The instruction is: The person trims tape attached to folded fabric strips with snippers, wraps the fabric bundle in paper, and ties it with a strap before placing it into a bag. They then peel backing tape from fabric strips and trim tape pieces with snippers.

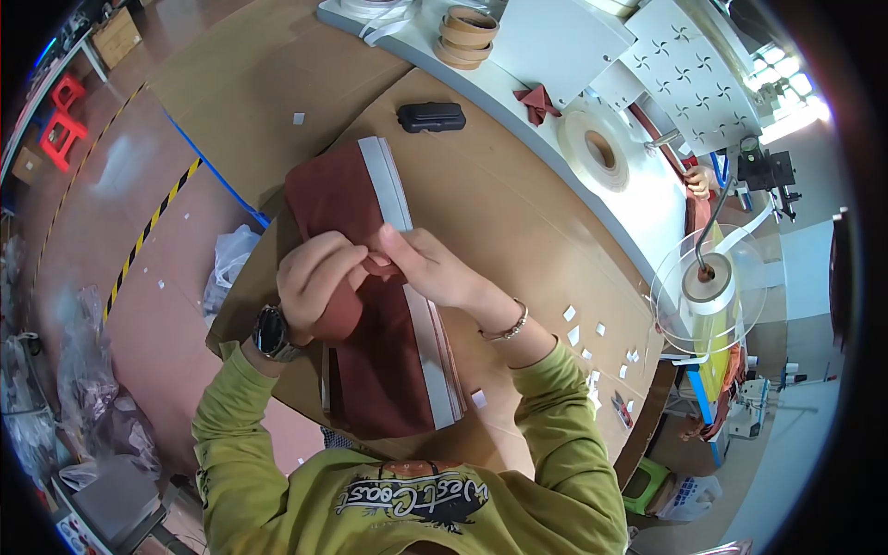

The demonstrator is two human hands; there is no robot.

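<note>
A stack of dark red fabric [384, 370] with a pale strip [421, 342] along its right side lies on the brown cardboard-covered table [481, 203]. Over the stack, my left hand [319, 277] has its fingers closed on a piece of the same red fabric, part of which hangs in a fold below the fingers. My right hand [421, 264] meets it from the right, thumb raised and fingertips pinching the fabric's edge. The fingertips of both hands nearly touch. Just what lies between them is too small to make out.
Beyond the stack lies a black case [431, 117]. Small white scraps [573, 335] and red-handled snips [622, 410] are on the right. A white worktop holds tape rolls [592, 151] and tan rings [465, 39]. Another person's hand [697, 182] shows at far right.
</note>
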